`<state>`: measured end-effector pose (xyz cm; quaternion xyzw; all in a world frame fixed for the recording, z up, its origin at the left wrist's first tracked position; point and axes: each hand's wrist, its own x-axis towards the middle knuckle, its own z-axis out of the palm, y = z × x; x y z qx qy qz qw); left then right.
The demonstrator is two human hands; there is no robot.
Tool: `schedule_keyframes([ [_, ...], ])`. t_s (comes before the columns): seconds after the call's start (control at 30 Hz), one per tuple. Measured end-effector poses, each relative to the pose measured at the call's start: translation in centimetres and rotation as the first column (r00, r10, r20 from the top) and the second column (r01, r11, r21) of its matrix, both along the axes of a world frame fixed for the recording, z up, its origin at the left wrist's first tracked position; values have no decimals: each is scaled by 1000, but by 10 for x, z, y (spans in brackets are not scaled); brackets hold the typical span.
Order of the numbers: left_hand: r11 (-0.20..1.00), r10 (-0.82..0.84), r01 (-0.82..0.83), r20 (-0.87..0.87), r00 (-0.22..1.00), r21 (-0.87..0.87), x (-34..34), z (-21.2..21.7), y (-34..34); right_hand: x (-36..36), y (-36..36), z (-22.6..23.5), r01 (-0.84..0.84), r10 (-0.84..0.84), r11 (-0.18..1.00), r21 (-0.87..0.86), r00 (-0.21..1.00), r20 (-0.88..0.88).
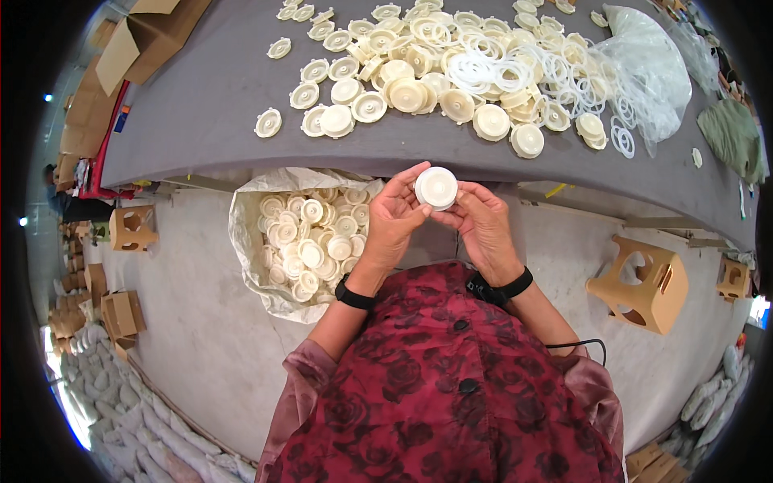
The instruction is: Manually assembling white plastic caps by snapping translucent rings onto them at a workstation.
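A round cream plastic cap (436, 187) sits between both my hands, just below the front edge of the grey table (201, 105). My left hand (394, 217) grips its left side with thumb and fingers. My right hand (481, 225) holds its right and lower side. On the table beyond lie several more cream caps (403, 92) mixed with thin white rings (491, 72). Both wrists wear black bands.
A white sack (250, 241) full of cream caps stands on the floor at my left. A clear plastic bag (652, 72) lies on the table's right. A green cloth (733, 137) is at far right. Tan stools (644, 282) (133, 228) and cardboard boxes (145, 40) stand around.
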<state>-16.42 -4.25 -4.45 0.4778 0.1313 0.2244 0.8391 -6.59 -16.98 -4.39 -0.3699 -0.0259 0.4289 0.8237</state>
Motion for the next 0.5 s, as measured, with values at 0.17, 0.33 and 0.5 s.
schedule_keyframes([
  [0.17, 991, 62, -58, -28, 998, 122, 10, -4, -11, -5, 3, 1, 67, -66, 997, -49, 998, 21],
  [0.33, 971, 106, -90, -64, 992, 221, 9, -4, -12, -4, 1, -5, 94, -74, 990, -106, 982, 174],
  [0.5, 998, -57, 60, -86, 995, 34, -3, 1, 5, -1, 6, 15, 64, -27, 990, -124, 958, 286],
])
